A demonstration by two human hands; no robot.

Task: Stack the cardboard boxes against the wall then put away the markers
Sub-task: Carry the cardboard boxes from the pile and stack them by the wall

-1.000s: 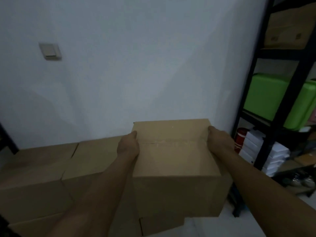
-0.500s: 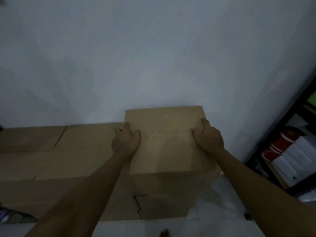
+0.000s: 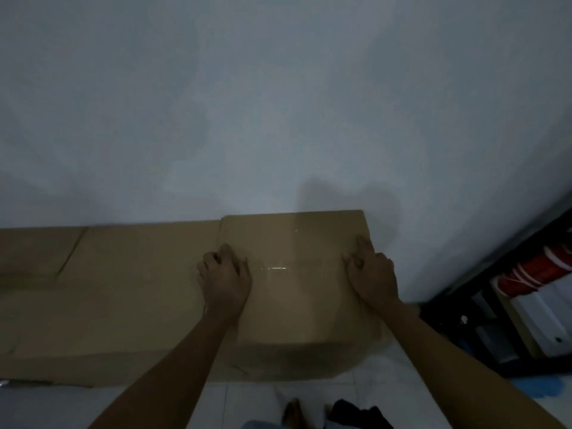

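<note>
Your left hand (image 3: 225, 280) and right hand (image 3: 371, 274) grip the opposite top edges of the cardboard box (image 3: 294, 274), fingers curled over them. Since the earlier frame the box has dropped level with the neighbouring boxes (image 3: 123, 289), its far edge against the wall (image 3: 278, 119). The shelf rack (image 3: 510, 305) stands at the right.

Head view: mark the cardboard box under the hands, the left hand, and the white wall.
cardboard box (image 3: 297, 292), head view, on its taped top face between the hands.
left hand (image 3: 227, 278), head view, on the back of the hand.
white wall (image 3: 278, 119), head view, on bare paint above the boxes.
</note>
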